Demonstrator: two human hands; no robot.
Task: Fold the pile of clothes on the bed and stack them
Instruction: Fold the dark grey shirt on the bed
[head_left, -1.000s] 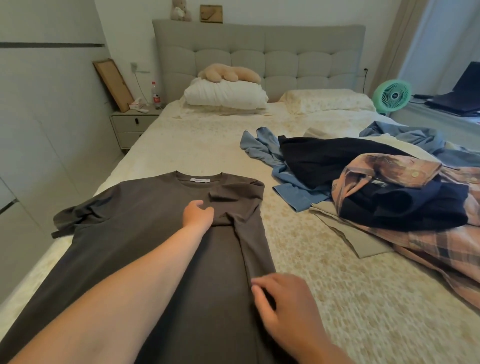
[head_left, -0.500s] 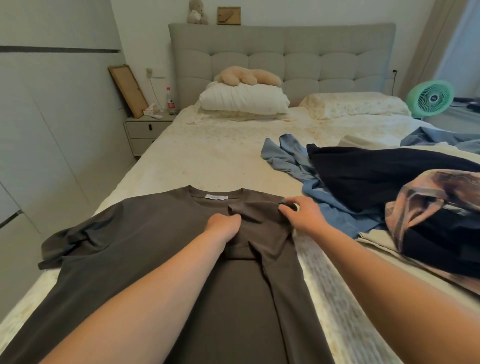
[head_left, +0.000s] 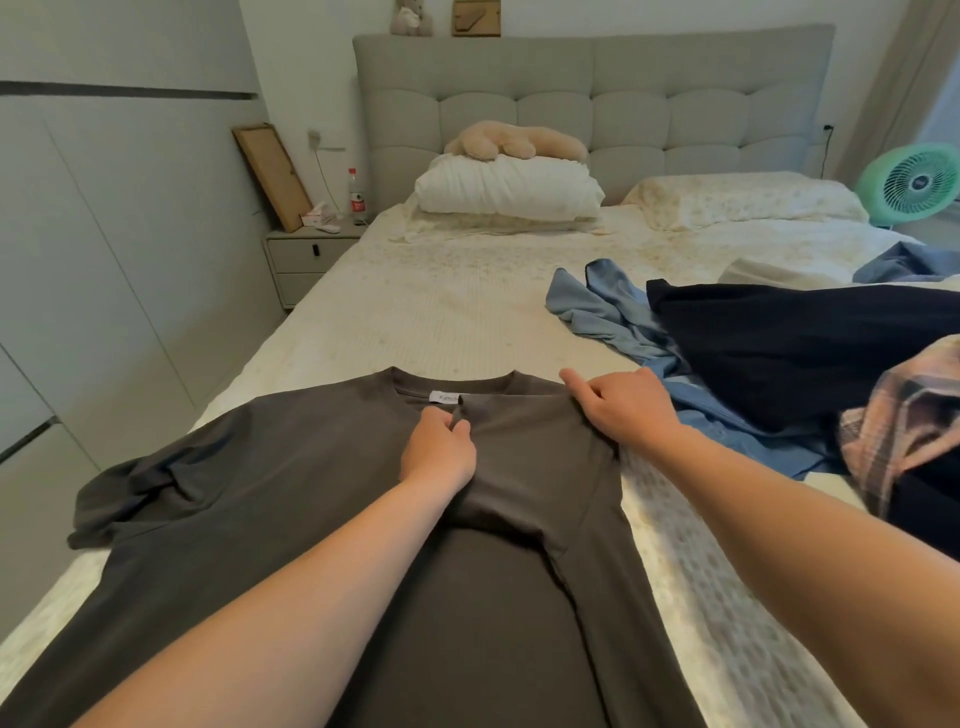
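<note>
A: Tee (head_left: 291, 519) lies flat on the bed (head_left: 415, 312); left hand (head_left: 439, 449) pinches its folded sleeve, right hand (head_left: 623, 410) grips the shoulder.

B: Uneven pulling could skew that 1 fold.

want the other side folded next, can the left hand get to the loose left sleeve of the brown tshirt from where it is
Probably yes. The left hand rests near the collar of the brown t-shirt, and the left sleeve lies spread flat on the bed with nothing on it or between them, just open shirt fabric.
</note>
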